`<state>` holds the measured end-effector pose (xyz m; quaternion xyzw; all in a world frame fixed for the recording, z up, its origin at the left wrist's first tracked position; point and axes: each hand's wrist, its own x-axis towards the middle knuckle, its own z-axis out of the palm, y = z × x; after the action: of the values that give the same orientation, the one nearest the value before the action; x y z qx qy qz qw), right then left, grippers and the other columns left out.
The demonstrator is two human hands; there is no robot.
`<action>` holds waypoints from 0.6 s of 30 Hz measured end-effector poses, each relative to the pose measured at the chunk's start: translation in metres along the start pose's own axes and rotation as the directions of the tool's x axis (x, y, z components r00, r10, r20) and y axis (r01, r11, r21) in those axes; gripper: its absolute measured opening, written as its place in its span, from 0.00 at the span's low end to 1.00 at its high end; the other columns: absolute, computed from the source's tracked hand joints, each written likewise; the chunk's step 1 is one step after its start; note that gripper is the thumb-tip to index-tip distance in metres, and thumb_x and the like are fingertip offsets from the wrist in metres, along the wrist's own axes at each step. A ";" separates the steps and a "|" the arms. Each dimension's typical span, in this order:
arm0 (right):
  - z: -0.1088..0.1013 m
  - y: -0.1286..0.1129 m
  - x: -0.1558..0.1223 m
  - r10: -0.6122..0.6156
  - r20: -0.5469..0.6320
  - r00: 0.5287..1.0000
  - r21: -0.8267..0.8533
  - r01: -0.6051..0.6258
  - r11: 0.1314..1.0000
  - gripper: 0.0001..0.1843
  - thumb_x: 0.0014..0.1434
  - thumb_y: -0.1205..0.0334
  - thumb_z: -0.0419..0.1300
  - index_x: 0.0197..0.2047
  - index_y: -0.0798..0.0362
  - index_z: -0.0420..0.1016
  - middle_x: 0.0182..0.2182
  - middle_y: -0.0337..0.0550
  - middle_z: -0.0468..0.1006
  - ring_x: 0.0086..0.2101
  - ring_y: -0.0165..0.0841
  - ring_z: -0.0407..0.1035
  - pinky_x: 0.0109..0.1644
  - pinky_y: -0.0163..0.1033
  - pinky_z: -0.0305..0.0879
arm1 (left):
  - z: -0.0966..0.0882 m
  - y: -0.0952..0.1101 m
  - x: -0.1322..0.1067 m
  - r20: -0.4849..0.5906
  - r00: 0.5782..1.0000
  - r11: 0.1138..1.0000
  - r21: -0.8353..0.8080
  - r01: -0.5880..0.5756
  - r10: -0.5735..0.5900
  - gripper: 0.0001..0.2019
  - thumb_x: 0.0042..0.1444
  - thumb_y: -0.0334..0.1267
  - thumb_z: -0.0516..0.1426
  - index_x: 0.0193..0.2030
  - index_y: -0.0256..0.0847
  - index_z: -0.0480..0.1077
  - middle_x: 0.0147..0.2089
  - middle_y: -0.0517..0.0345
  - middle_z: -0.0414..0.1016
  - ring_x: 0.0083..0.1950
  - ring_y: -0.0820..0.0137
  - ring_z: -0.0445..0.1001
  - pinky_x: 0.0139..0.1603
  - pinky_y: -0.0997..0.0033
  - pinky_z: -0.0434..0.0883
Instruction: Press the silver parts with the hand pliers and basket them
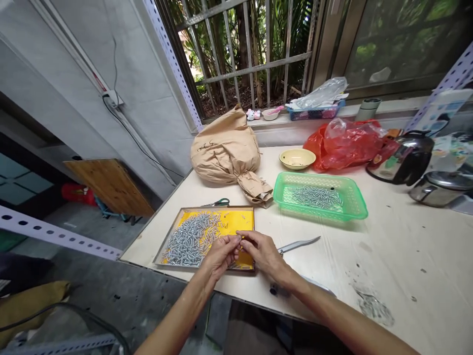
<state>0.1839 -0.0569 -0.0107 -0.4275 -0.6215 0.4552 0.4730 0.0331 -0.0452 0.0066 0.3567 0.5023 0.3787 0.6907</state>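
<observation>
My left hand [221,252] and my right hand [265,252] meet fingertip to fingertip over the right part of a shallow tray [254,223] lined in yellow. Both are closed in a pinch; whatever lies between the fingers is too small and hidden to make out. A heap of small silvery metal pieces [189,239], slim and spring-like or screw-like, fills the tray's left side. A few more lie scattered on the yellow lining [234,219]. Beyond my right hand, a green plastic basket [357,202] holds similar metal pieces [317,197].
A tied brown paper bag [225,148] stands behind the tray, with scissors [221,202] nearby. Right of my hand lies a long grey blade-like tool [301,244]. A yellow bowl [297,159], red plastic bag [343,145], kettle [401,158] and lidded pot [443,187] stand further back.
</observation>
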 end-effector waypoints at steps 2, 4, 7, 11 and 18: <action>0.001 0.001 0.002 0.027 0.028 0.999 0.061 -0.029 0.998 0.14 0.59 0.60 0.56 0.47 0.51 0.76 0.43 0.44 0.80 0.41 0.34 0.74 0.49 0.42 0.69 | -0.002 0.000 -0.001 -0.031 1.000 1.000 -0.028 -0.003 0.002 0.22 0.33 0.47 0.71 0.27 0.34 0.69 0.21 0.63 0.69 0.20 0.82 0.65 0.21 0.83 0.64; 0.001 0.001 0.003 0.100 0.066 0.993 0.164 -0.110 0.980 0.15 0.58 0.58 0.56 0.46 0.51 0.76 0.40 0.43 0.80 0.36 0.33 0.75 0.44 0.41 0.71 | -0.002 0.001 -0.003 -0.053 0.998 1.000 -0.004 -0.028 0.028 0.22 0.33 0.47 0.71 0.28 0.33 0.71 0.23 0.61 0.71 0.22 0.80 0.67 0.24 0.81 0.66; 0.000 0.003 0.006 0.208 0.086 0.974 0.229 -0.222 0.948 0.16 0.58 0.53 0.56 0.44 0.53 0.76 0.35 0.42 0.80 0.31 0.32 0.75 0.38 0.39 0.72 | 0.001 0.001 -0.009 -0.046 0.993 0.987 0.126 -0.099 0.105 0.19 0.38 0.47 0.69 0.31 0.34 0.73 0.27 0.57 0.75 0.27 0.75 0.72 0.28 0.78 0.69; 0.002 0.008 0.007 0.191 0.044 0.981 0.110 -0.195 0.975 0.13 0.55 0.55 0.59 0.40 0.53 0.76 0.35 0.42 0.80 0.33 0.32 0.74 0.37 0.38 0.70 | 0.003 -0.006 -0.014 -0.096 0.941 0.868 0.424 -0.257 0.325 0.12 0.43 0.43 0.65 0.32 0.37 0.75 0.32 0.55 0.77 0.32 0.71 0.74 0.33 0.75 0.69; 0.006 -0.003 0.009 0.139 0.053 0.989 -0.208 -0.126 0.970 0.06 0.55 0.60 0.60 0.30 0.51 0.77 0.30 0.40 0.81 0.32 0.33 0.73 0.37 0.36 0.66 | -0.002 -0.015 -0.017 -0.151 0.914 0.804 0.543 -0.242 0.377 0.07 0.43 0.38 0.63 0.28 0.37 0.75 0.26 0.59 0.76 0.28 0.72 0.72 0.30 0.76 0.69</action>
<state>0.1762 -0.0496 -0.0062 -0.4987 -0.6506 0.4338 0.3740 0.0303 -0.0669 0.0008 0.5541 0.6026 0.3817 0.4292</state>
